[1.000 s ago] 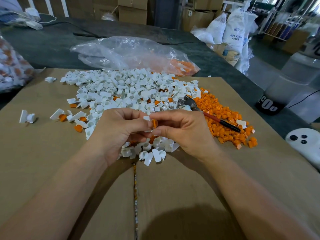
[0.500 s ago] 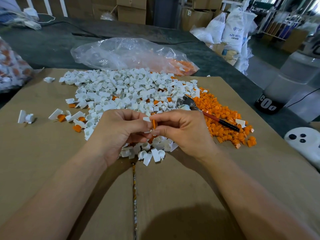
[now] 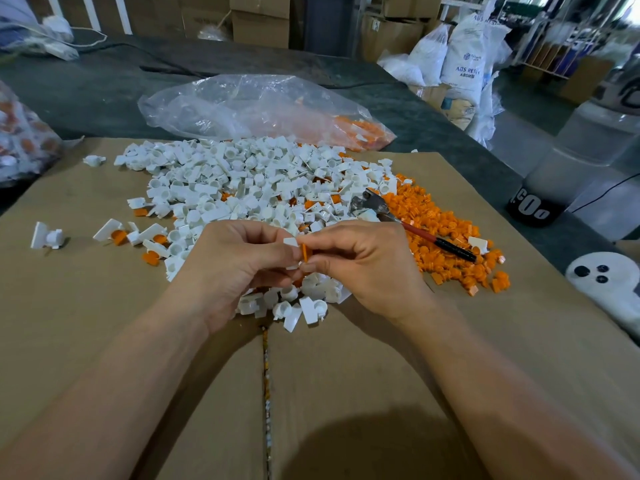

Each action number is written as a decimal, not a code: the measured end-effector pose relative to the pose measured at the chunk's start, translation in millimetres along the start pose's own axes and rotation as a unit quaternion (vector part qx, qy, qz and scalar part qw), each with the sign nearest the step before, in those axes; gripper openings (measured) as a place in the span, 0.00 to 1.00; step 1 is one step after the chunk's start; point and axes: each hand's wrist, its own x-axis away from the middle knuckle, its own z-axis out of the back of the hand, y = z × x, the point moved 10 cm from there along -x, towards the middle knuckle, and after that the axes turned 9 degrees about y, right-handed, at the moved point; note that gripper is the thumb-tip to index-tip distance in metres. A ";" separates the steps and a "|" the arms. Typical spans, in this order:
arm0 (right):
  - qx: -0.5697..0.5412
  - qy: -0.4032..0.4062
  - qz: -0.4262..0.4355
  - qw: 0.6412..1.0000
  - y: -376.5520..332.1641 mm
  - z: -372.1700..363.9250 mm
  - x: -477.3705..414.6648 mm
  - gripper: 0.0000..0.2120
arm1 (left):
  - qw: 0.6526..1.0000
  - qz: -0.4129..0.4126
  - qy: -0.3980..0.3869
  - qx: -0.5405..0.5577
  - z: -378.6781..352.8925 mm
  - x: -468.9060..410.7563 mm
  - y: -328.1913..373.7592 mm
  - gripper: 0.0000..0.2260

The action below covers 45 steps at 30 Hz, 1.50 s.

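Orange plug point(image 3: 304, 252) | pinched by right hand point(image 3: 367, 268) | left hand point(image 3: 235, 268) pinches white cap point(image 3: 291, 242)

Left hand point(image 3: 235, 268) and right hand point(image 3: 367, 265) both bare, short plain nails; forearms bare up to the frame edge, any sleeve out of view
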 end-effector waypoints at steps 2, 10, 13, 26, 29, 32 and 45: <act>-0.001 0.001 0.000 1.000 -0.4 0.3 0.4 0.12 | 1.000 -0.008 0.001 -0.006 0.4 -0.2 0.7 0.05; -0.030 -0.025 -0.127 0.991 18.7 2.3 0.2 0.22 | 1.000 -0.004 0.006 0.030 1.8 -0.9 2.1 0.04; 0.094 0.022 -0.200 0.975 44.8 41.8 -5.3 0.28 | 0.999 0.000 0.023 0.049 5.1 -2.3 2.3 0.05; 0.414 -0.169 -0.357 0.820 117.0 77.1 24.9 0.42 | 0.997 0.007 0.024 0.076 4.4 -4.6 -1.7 0.11; 0.426 -0.111 -0.337 0.832 107.5 82.8 15.9 0.24 | 0.996 0.010 0.023 0.089 4.1 -5.8 -4.1 0.09; 0.429 -0.059 -0.315 0.845 96.5 90.3 8.2 0.21 | 0.994 0.007 0.023 0.103 4.9 -7.2 -5.8 0.09; 0.313 -0.006 -0.084 0.946 26.3 54.3 -11.4 0.14 | 0.984 -0.062 0.073 0.147 14.2 -10.8 2.2 0.07</act>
